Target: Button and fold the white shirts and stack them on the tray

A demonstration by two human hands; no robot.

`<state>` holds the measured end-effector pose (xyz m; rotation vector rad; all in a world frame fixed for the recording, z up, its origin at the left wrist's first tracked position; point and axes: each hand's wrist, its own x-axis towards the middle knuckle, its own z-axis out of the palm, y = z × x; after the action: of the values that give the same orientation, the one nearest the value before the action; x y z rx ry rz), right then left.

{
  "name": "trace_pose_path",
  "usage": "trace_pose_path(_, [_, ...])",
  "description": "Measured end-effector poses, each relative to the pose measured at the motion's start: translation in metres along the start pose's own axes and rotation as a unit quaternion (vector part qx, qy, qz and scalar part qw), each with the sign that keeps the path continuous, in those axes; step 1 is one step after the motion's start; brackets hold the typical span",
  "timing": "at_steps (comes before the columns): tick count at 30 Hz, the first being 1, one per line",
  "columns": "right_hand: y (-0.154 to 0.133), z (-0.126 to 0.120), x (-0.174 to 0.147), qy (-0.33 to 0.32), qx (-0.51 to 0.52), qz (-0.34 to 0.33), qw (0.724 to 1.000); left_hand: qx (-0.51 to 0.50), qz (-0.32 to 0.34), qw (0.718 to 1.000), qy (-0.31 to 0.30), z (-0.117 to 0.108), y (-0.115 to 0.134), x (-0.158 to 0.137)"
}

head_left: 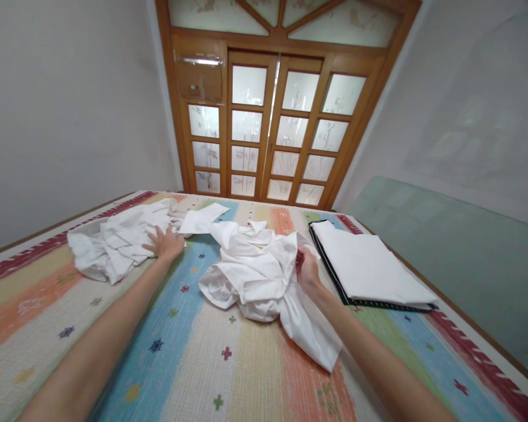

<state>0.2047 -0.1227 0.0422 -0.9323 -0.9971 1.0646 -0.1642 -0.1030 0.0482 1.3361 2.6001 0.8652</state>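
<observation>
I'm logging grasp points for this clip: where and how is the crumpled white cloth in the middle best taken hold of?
Probably by the tail of the crumpled white cloth, pinched at its pointed end from the person's near side. It spreads toward the person, away from the bunched folds, leaving an edge to pinch. The right hand is at the cloth's right edge.

The shirt (pixel 255 275) is thin, matt cloth, soft and heavily creased. The bundle (pixel 118 234) is similar matt fabric, rumpled into folds. The folded stack (pixel 369 266) looks like smooth, flat cloth with a dark fabric edge (pixel 334 281). The cover (pixel 202 351) is matt textile with a ribbed, woven-looking grain. The door (pixel 224 117) is smooth wood with a slight sheen, its panes (pixel 249 85) frosted, patterned glass. The wall (pixel 70 88) is matt and smooth.
</observation>
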Motion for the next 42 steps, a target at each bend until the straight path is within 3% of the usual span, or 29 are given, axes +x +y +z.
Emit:
trace_pose_path(2, [-0.017,-0.007,0.003,-0.007,0.016,-0.024,1.000,-0.065,0.063,0.994,0.058,-0.006,0.024,-0.017])
trace_pose_path(4, [-0.032,-0.010,0.005,0.003,0.010,-0.068,0.998,-0.127,0.173,0.974,0.074,-0.015,0.052,-0.042])
trace_pose_path(5, [-0.038,-0.009,0.006,0.013,0.002,-0.093,0.996,-0.163,0.233,0.957,0.051,-0.020,0.068,-0.058])
trace_pose_path(8, [-0.050,-0.002,0.004,0.028,-0.029,-0.146,0.988,-0.214,0.413,0.874,-0.142,-0.032,0.109,-0.112])
trace_pose_path(9, [-0.052,0.002,0.001,0.028,-0.041,-0.158,0.986,-0.209,0.451,0.850,-0.177,-0.034,0.120,-0.130])
trace_pose_path(10, [-0.055,0.006,-0.002,0.028,-0.053,-0.168,0.984,-0.199,0.481,0.833,-0.189,-0.034,0.128,-0.146])
trace_pose_path(12, [-0.059,0.012,-0.010,0.027,-0.074,-0.184,0.980,-0.150,0.515,0.825,-0.176,-0.029,0.138,-0.169])
trace_pose_path(15, [-0.067,0.012,-0.019,0.020,-0.100,-0.211,0.972,-0.080,0.524,0.837,-0.137,-0.014,0.139,-0.179])
trace_pose_path(20, [-0.079,-0.013,-0.012,0.061,-0.169,-0.240,0.954,-0.110,0.450,0.880,-0.108,-0.002,0.127,-0.152])
trace_pose_path(25, [-0.084,-0.046,0.009,0.112,-0.258,-0.199,0.939,-0.130,0.400,0.907,-0.017,-0.019,0.113,-0.112])
trace_pose_path(28, [-0.084,-0.061,0.015,0.079,-0.346,-0.170,0.919,-0.118,0.386,0.915,0.010,-0.036,0.105,-0.093])
trace_pose_path(30, [-0.082,-0.069,0.014,0.037,-0.435,-0.153,0.887,-0.107,0.392,0.913,0.034,-0.048,0.100,-0.085])
trace_pose_path(33, [-0.074,-0.074,0.008,-0.007,-0.558,-0.152,0.816,-0.113,0.409,0.903,0.067,-0.065,0.095,-0.082])
trace_pose_path(35, [-0.070,-0.070,0.002,-0.014,-0.595,-0.206,0.777,-0.128,0.416,0.898,0.060,-0.073,0.095,-0.085])
trace_pose_path(38, [-0.068,-0.053,-0.010,-0.031,-0.594,-0.338,0.730,-0.146,0.414,0.898,0.023,-0.080,0.099,-0.095])
trace_pose_path(42, [-0.069,-0.018,-0.022,-0.131,-0.582,-0.422,0.683,-0.131,0.413,0.901,-0.027,-0.083,0.106,-0.107])
